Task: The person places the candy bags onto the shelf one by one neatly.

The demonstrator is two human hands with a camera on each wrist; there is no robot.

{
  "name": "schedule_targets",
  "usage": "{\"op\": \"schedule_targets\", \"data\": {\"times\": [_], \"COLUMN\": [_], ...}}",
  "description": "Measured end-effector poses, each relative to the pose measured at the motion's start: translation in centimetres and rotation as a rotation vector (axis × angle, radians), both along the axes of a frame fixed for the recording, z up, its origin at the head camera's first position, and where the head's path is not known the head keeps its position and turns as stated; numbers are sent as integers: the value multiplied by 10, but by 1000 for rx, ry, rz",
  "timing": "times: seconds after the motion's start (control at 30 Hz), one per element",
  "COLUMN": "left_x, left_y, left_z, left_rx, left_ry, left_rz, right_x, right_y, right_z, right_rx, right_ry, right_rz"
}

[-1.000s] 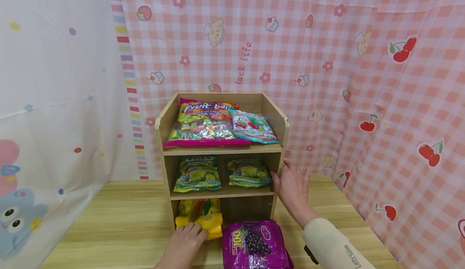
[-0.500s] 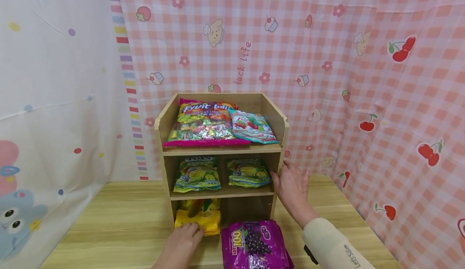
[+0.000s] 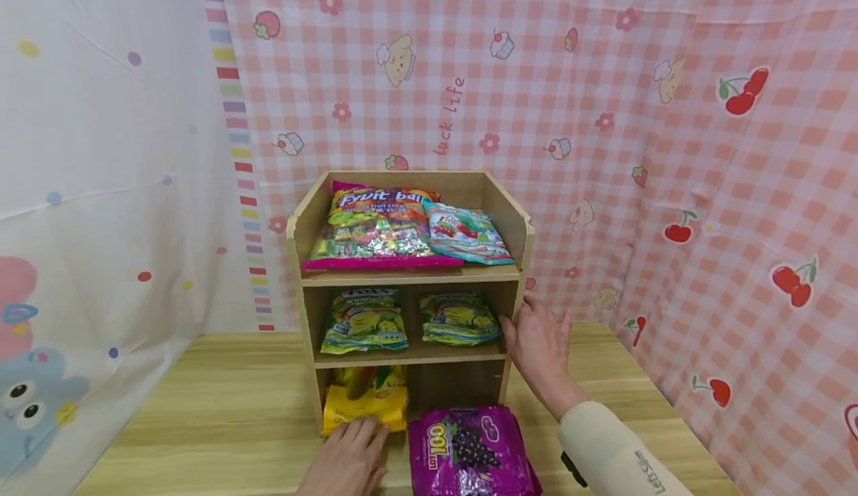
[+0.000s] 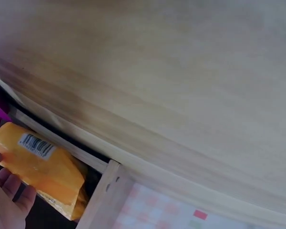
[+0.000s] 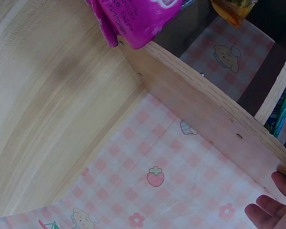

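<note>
A yellow candy bag (image 3: 365,407) sits in the bottom left compartment of a small wooden shelf (image 3: 409,360), its front end folded at the opening. My left hand (image 3: 348,457) touches the bag's front edge with extended fingers. In the left wrist view, those fingertips meet the yellow bag (image 4: 43,167) below its barcode label. My right hand (image 3: 539,351) rests against the shelf's right side panel, fingers spread. That right hand (image 5: 274,207) appears at the corner of the right wrist view, beside the panel.
A purple grape candy bag (image 3: 469,451) lies in front of the shelf's bottom right. Two green candy bags (image 3: 365,322) occupy the middle level. On top lie a large fruit candy bag (image 3: 382,231) and a smaller teal one (image 3: 467,234). A checked curtain (image 3: 442,56) hangs behind.
The yellow bag's front end has shifted slightly left and turned to sit flatter at the opening. My left hand has drawn back a little towards me. My right hand stays put.
</note>
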State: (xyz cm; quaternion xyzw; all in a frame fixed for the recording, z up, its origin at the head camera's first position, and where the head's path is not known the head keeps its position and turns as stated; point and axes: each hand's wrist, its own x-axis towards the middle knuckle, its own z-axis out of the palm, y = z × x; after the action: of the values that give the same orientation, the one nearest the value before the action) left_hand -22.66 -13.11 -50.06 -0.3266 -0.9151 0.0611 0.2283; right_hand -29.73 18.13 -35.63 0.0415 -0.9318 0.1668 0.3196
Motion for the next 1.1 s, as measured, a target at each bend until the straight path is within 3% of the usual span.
{"op": "schedule_targets", "data": {"times": [0.53,0.83,1.1], "left_x": [-13,-9,-4], "left_y": [5,2,0], "left_z": [4,1,-2], "left_rx": [20,79,82], "left_ry": [-9,7,-18], "left_rz": [40,19,54], "right_x": [0,0,-1], "right_y": [0,0,0], "right_z": [0,0,0], "right_rx": [-4,-8,-3], "right_ry": [-11,-7,1], "right_rz": [-3,0,-4]}}
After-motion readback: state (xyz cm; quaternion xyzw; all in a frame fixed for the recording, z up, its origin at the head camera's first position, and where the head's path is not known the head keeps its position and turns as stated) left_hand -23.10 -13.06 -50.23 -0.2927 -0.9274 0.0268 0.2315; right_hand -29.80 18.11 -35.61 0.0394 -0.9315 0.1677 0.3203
